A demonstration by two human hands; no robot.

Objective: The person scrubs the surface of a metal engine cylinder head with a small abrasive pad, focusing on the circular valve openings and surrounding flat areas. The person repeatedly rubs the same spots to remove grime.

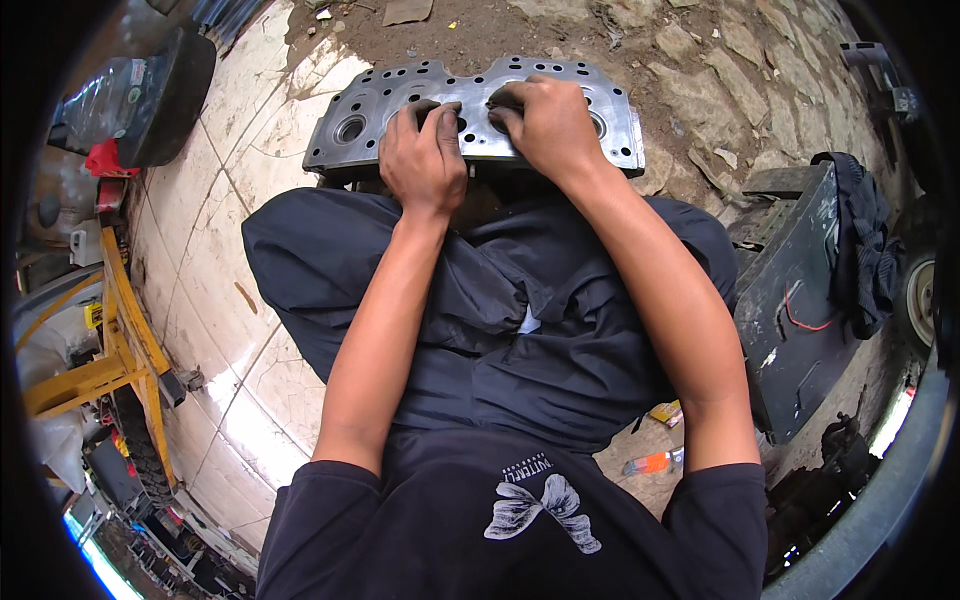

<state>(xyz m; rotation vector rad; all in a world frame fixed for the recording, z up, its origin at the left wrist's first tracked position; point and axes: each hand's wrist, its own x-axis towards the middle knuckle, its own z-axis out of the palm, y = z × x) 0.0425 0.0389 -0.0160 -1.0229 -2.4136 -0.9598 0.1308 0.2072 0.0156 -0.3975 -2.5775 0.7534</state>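
Note:
A grey metal engine cylinder head [395, 92], full of round holes, lies flat ahead of my crossed legs. My left hand [425, 155] rests over its near middle, with fingers curled and thumb and fingertips close together above a bore. To its right, my right hand [550, 120] bends down onto the same face, thumb and index finger pinched near another hole. Dark grime covers the fingertips of both hands. Whatever sits between the fingers of either hand is too small or hidden to tell. An open valve seat [350, 128] shows at the left end of the cylinder head.
A dark metal box [790, 310] with a black cloth [865, 240] over it stands at my right. On the left are a yellow metal frame [125, 320] and a black tub [175, 100]. An orange-handled tool [652, 462] lies by my right thigh.

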